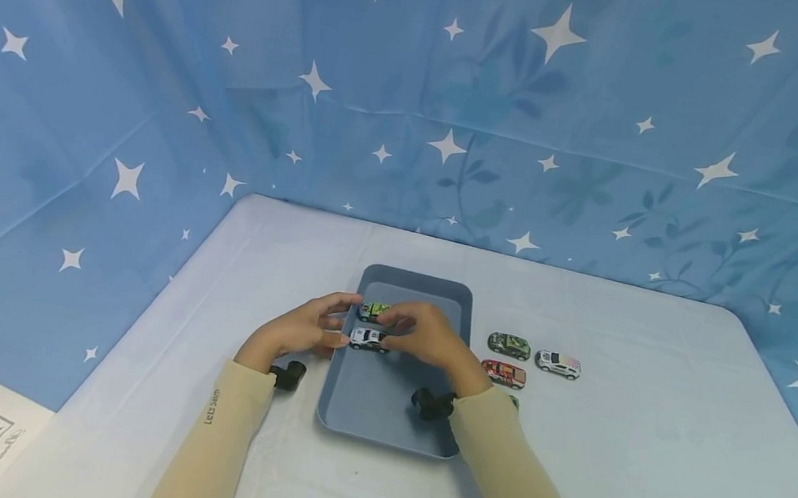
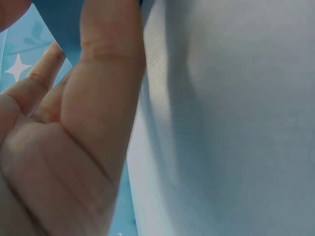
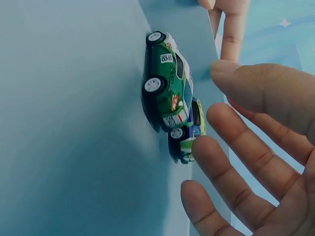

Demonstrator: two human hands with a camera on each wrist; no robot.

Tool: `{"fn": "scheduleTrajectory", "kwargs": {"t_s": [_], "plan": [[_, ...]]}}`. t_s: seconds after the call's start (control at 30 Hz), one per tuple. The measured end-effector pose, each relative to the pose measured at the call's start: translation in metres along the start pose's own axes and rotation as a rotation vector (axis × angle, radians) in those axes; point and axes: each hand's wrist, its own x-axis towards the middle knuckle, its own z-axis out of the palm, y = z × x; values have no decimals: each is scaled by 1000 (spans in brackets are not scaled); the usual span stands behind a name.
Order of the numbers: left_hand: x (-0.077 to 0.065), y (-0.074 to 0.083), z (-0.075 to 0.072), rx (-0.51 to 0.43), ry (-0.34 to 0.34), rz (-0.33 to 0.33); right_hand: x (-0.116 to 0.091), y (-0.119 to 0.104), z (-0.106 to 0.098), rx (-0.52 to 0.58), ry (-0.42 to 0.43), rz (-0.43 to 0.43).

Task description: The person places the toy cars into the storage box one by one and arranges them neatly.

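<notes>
My left hand (image 1: 301, 327) is at the left wall of a grey-blue tray (image 1: 385, 415), thumb and fingers touching its rim. Over the tray hovers my right hand (image 1: 425, 335); its fingers (image 3: 236, 187) are spread, with a gap between them and the toy cars. A green toy car with a white top (image 3: 170, 78) stands on the tray floor by the left wall. Just beyond it is a yellow-green toy car (image 1: 371, 311), partly hidden by my right fingers in the head view. The left wrist view shows mostly my palm and thumb (image 2: 106, 93).
Right of the tray, on the white-covered table (image 1: 645, 450), lie a dark green toy car (image 1: 510, 345), a red one (image 1: 504, 373) and a white one (image 1: 558, 364). Another green car (image 1: 514, 401) is mostly behind my right sleeve. A blue starry curtain (image 1: 416, 117) stands behind.
</notes>
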Motion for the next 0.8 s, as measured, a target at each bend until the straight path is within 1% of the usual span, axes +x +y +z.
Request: {"fn": "scheduleTrajectory", "kwargs": {"t_s": [0.13, 0.33, 0.43, 0.8], "plan": [[0, -1, 0, 4, -1, 2, -3, 4, -4, 39, -5, -15], [0, -3, -1, 4, -1, 1, -8, 8, -10, 174, -6, -9], [0, -3, -1, 3, 1, -1, -12, 8, -14, 219, -2, -8], [1, -1, 0, 6, -4, 9, -20, 14, -22, 250, 14, -12]]}}
